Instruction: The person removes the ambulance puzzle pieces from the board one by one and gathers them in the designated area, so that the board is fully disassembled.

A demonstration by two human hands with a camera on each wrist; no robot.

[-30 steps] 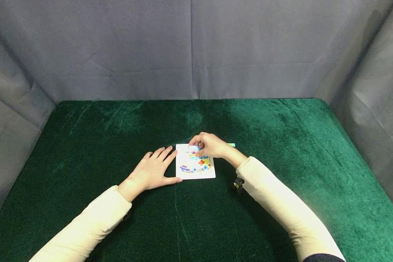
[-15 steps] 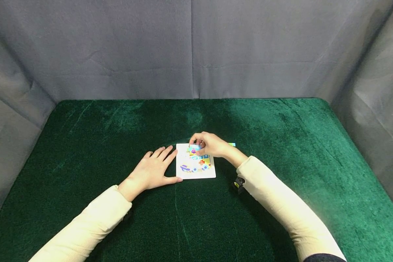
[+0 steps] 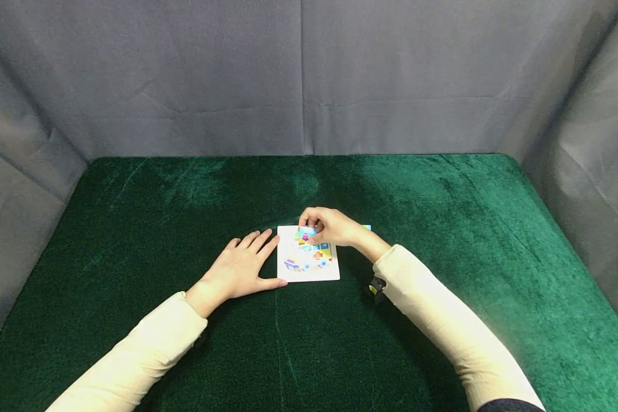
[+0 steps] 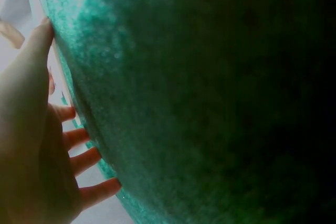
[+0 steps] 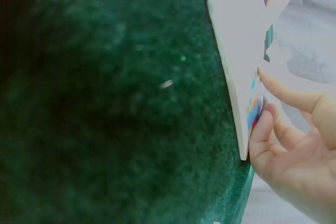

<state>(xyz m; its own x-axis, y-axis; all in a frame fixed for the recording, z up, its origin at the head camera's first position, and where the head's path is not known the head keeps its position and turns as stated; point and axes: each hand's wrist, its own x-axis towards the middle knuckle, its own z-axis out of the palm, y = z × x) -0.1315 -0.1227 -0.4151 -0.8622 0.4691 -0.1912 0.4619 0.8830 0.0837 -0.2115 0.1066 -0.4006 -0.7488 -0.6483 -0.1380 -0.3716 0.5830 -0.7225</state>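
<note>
A white-framed puzzle board [image 3: 304, 276], with part of a vehicle picture showing, lies in the middle of the cloth. My left hand [image 3: 237, 272] rests at its left side, fingers spread straight, thumb and index finger touching the frame. Over the board's upper part, my right hand [image 3: 332, 226] pinches a small colourful puzzle piece [image 3: 305, 235] between thumb and fingers. In the right wrist view that piece [image 5: 255, 109] appears close against the board [image 5: 233, 40]; whether it lies fully flat cannot be told. The right hand hides the board's upper right corner.
Another coloured piece [image 3: 367, 227] lies right of the board, partly hidden behind the right wrist. A green plush cloth [image 3: 159, 200] covers the table. Grey curtains [image 3: 211, 74] hang behind it and at both sides.
The puzzle piece in the right hand has tilted so that its printed face shows more, and it has shifted slightly right. The left hand stays in place.
</note>
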